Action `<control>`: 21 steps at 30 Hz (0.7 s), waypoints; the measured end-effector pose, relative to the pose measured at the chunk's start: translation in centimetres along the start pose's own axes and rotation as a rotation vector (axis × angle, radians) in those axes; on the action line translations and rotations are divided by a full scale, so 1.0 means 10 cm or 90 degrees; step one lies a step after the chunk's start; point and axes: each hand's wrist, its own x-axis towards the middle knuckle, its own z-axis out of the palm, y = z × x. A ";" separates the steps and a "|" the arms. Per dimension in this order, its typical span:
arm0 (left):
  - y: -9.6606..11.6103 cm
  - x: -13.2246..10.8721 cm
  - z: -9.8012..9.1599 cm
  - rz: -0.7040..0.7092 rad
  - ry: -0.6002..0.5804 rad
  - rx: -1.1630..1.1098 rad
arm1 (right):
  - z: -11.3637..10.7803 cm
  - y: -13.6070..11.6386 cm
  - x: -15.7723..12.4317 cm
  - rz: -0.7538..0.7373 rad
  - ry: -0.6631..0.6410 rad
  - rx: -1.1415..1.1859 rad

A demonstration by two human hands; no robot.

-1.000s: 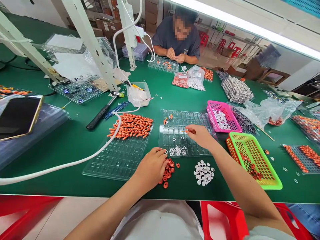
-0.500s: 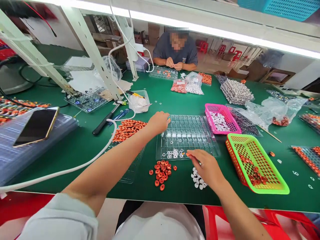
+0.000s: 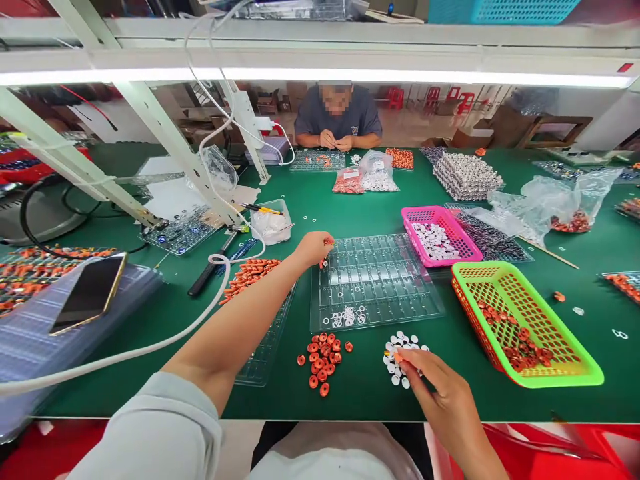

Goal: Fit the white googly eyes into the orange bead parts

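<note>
My left hand (image 3: 316, 249) is at the far left corner of a clear compartment tray (image 3: 380, 280), its fingertips pinched together. A small orange and white piece (image 3: 323, 264) shows just under them; whether they grip it I cannot tell. Over a pile of white round caps (image 3: 404, 341), my right hand (image 3: 443, 393) pinches a tiny part with a yellow tip (image 3: 387, 353), too small to name. Several white rings (image 3: 349, 316) lie in the tray's near left part. In front of the tray is a pile of orange-red round pieces with centre holes (image 3: 324, 360).
A pink basket (image 3: 465, 255) of white pieces and a green basket (image 3: 575, 373) of orange-red pieces stand right. Left are orange parts (image 3: 250, 277) on another tray, a hammer (image 3: 213, 265), a white cable (image 3: 165, 340) and a phone (image 3: 90, 293). Opposite sits a person (image 3: 337, 120).
My right hand has moved from the tray's near edge down toward me, over the white caps. My left hand stays near the tray's far left corner. The camera view has tilted up.
</note>
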 end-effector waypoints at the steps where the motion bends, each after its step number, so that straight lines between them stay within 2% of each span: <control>1: -0.02 -0.03 -0.01 0.004 0.007 0.007 | 0.00 0.01 -0.02 0.004 0.001 0.006; 10: -0.08 -0.21 0.11 0.026 -0.039 0.077 | 0.03 -0.04 0.00 -0.001 -0.001 0.046; 21: 0.06 -0.21 0.21 0.035 -0.004 0.149 | 0.00 -0.07 -0.09 0.017 0.022 0.047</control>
